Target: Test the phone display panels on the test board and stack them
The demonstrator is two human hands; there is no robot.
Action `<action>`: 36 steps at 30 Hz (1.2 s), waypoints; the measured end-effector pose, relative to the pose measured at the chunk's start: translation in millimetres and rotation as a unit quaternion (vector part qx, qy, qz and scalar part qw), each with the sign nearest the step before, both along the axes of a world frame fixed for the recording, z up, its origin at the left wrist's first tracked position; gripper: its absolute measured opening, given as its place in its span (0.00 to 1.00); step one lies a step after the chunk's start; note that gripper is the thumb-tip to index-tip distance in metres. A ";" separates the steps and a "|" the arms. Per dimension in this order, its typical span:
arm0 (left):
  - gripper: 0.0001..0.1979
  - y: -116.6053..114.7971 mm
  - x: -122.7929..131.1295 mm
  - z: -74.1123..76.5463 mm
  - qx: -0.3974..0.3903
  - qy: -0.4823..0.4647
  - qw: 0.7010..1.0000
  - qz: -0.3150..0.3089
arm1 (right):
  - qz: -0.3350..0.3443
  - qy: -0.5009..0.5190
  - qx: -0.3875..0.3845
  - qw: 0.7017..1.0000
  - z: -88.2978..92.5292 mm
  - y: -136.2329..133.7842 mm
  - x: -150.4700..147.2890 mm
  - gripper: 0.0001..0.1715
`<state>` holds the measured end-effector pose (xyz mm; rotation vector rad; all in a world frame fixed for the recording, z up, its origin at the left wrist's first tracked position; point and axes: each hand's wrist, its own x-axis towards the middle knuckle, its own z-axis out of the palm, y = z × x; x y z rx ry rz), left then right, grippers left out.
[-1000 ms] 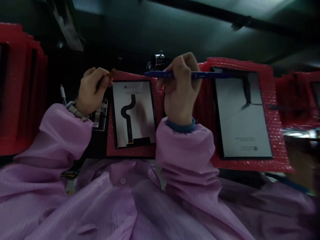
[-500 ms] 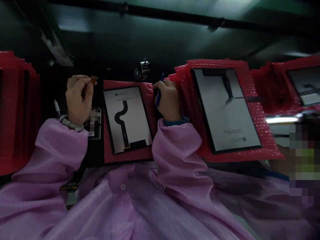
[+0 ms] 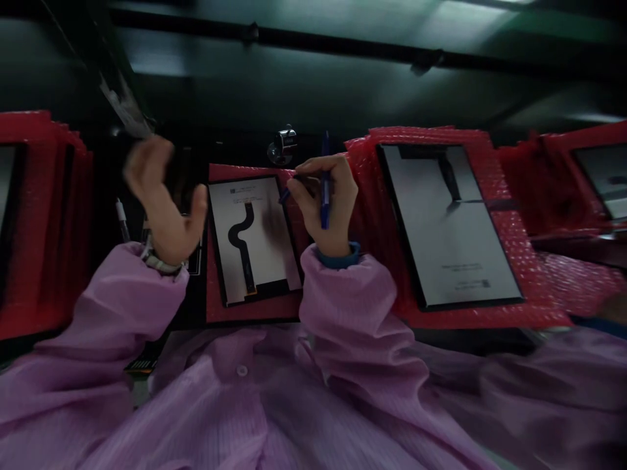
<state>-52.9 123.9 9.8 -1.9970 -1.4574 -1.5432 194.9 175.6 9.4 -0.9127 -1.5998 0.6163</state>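
Note:
A white display panel (image 3: 267,251) with a curved black ribbon cable (image 3: 238,236) lies on a red bubble-wrap sheet (image 3: 214,310) in front of me. My left hand (image 3: 166,205), blurred at the fingertips, is raised to the left of the panel with thumb and fingers apart and nothing visible in it. Over the panel's upper right edge is my right hand (image 3: 330,199), its fingers closed around a blue pen (image 3: 325,196). A second small blue tip shows by its thumb; I cannot tell what it belongs to.
Another white panel (image 3: 450,241) lies on stacked red bubble wrap (image 3: 533,287) at the right. More red wrap (image 3: 49,228) stands at the left, near a white-capped pen (image 3: 120,214). A small metallic device (image 3: 285,142) sits behind the middle panel. Another person's sleeve (image 3: 568,385) is at the lower right.
My left hand has opened and moved right; the small orange-brown piece it held is no longer visible. My right hand has shifted slightly, its fingertips now over the panel's edge.

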 end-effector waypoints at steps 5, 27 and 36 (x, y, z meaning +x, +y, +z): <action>0.22 -18.8 32.8 4.1 -0.298 -0.079 0.920 -0.242 | 0.083 0.097 -0.040 0.991 7.1 -29.5 -32.4 0.14; 0.17 -18.6 27.9 -3.2 -0.332 -0.062 0.921 -0.197 | 0.040 0.169 -0.105 0.979 -1.3 -28.9 -30.9 0.30; 0.19 -22.9 28.7 -9.5 -0.276 0.095 0.925 -0.245 | 0.097 0.113 -0.151 0.977 3.8 -38.1 -40.1 0.30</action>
